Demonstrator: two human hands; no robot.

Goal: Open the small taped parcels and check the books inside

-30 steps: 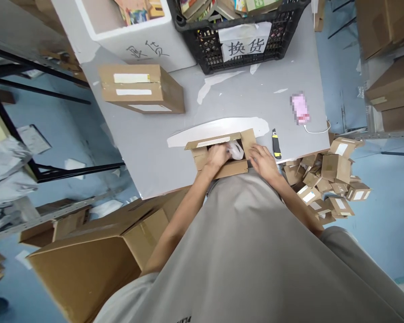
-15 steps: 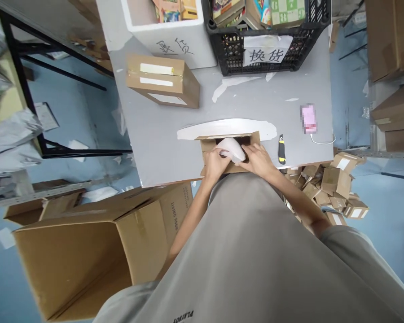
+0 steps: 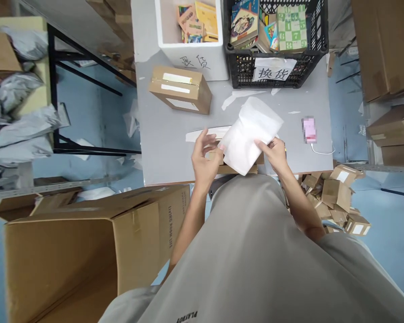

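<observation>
A white, thin-walled pouch (image 3: pixel 252 130), soft like foam sheet, is held tilted above the front of the table. What is inside it, if anything, I cannot make out. My right hand (image 3: pixel 276 153) pinches its right side, thumb on top and fingers beneath. At the lower left edge of the pouch is my left hand (image 3: pixel 206 159), fingers raised and apart, with the thumb close to or touching the edge. Below the pouch, an open cardboard box (image 3: pixel 229 170) sits at the table's front edge, mostly covered. A white paper strip (image 3: pixel 195 135) lies behind it.
On the table (image 3: pixel 164 157) stand a closed carton (image 3: pixel 178 89), a white foam bin (image 3: pixel 195 60) and a black crate (image 3: pixel 237 80) of books. A pink phone (image 3: pixel 309 130) with a cable lies right. Small boxes (image 3: pixel 335 195) pile up on the floor; a large open carton (image 3: pixel 141 251) stands left.
The white pouch has come up out of the open box and now spreads flat above it. My left hand has loosened its fingers. The view has shifted slightly.
</observation>
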